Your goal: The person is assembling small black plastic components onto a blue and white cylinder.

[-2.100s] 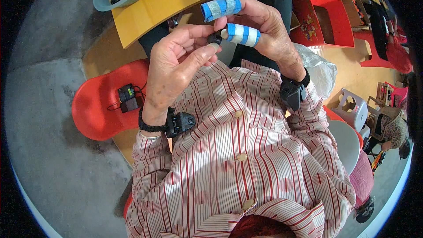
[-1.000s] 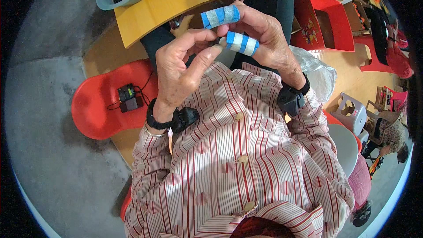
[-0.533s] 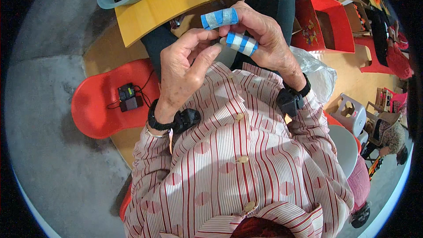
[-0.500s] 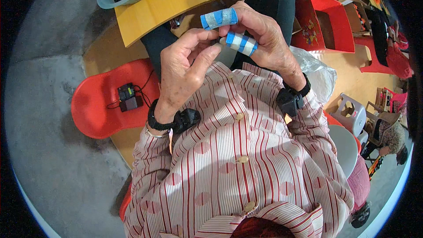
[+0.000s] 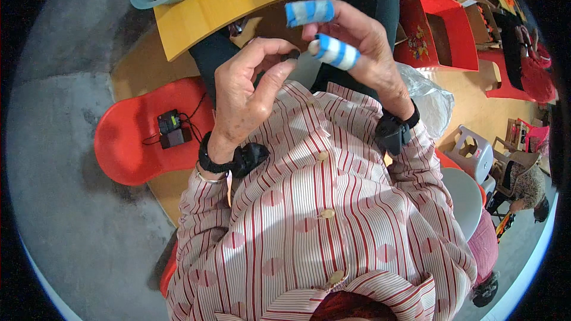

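Black, small and seemingly rounded, a blurred piece (image 5: 291, 54) sits pinched between the left hand's (image 5: 245, 90) thumb and forefinger, just left of the empty right hand (image 5: 367, 44), whose blue-and-white-wrapped thumb and forefinger now stand parted, drawn away since earlier.

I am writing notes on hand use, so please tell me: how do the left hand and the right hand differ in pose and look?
The left hand pinches a small black piece between thumb and index finger; the right hand has these fingers apart, with no piece visible. The right hand's thumb and index finger wear blue-and-white tape; the left hand's are bare. Both wear black wristbands.
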Motion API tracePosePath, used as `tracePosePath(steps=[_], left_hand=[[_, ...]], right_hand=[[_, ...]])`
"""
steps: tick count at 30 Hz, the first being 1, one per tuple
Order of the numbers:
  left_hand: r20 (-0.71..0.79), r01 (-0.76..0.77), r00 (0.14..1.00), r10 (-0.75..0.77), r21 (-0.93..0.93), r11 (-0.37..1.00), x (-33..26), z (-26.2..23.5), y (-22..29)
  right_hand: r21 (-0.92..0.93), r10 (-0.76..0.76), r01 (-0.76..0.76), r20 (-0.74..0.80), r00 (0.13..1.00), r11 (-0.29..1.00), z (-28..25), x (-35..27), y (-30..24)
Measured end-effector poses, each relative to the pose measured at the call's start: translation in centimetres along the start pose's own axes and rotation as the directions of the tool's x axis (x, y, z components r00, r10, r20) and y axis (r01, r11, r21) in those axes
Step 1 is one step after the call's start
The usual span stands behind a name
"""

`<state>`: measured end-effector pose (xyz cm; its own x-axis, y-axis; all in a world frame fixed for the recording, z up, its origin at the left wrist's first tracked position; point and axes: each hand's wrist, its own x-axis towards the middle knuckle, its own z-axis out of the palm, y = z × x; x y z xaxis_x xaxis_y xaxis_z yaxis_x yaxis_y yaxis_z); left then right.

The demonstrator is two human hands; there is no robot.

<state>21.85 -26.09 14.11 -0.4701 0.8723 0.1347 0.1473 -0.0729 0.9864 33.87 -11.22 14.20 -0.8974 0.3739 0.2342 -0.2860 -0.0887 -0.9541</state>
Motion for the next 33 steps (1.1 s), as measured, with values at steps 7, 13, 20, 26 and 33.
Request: tracePosePath(steps=[7,13,20,26,33], left_hand=[[0.055,-0.401,0.911,0.409,0.356,0.844,0.7,-0.6,0.2],[0.152,-0.516,0.839,0.523,0.528,0.675,0.7,-0.5,0.7],[0.231,-0.606,0.768,0.598,0.566,0.559,1.2,-0.8,0.8],[0.293,-0.643,0.737,0.609,0.581,0.499,1.3,-1.2,0.9],[0.288,-0.651,0.73,0.62,0.569,0.502,1.0,-1.6,0.6]], right_hand=[[-0.06,0.213,-0.204,0.232,0.949,0.977,-1.4,-0.2,2.0],[-0.048,0.299,-0.299,0.312,0.902,0.953,-0.3,-0.6,2.2],[-0.047,0.205,-0.2,0.304,0.93,0.979,-0.1,-0.4,1.3],[-0.093,0.163,-0.143,0.263,0.951,0.985,0.3,-0.6,1.5],[-0.361,0.001,0.073,0.2,0.98,0.93,0.6,-0.7,2.1]])
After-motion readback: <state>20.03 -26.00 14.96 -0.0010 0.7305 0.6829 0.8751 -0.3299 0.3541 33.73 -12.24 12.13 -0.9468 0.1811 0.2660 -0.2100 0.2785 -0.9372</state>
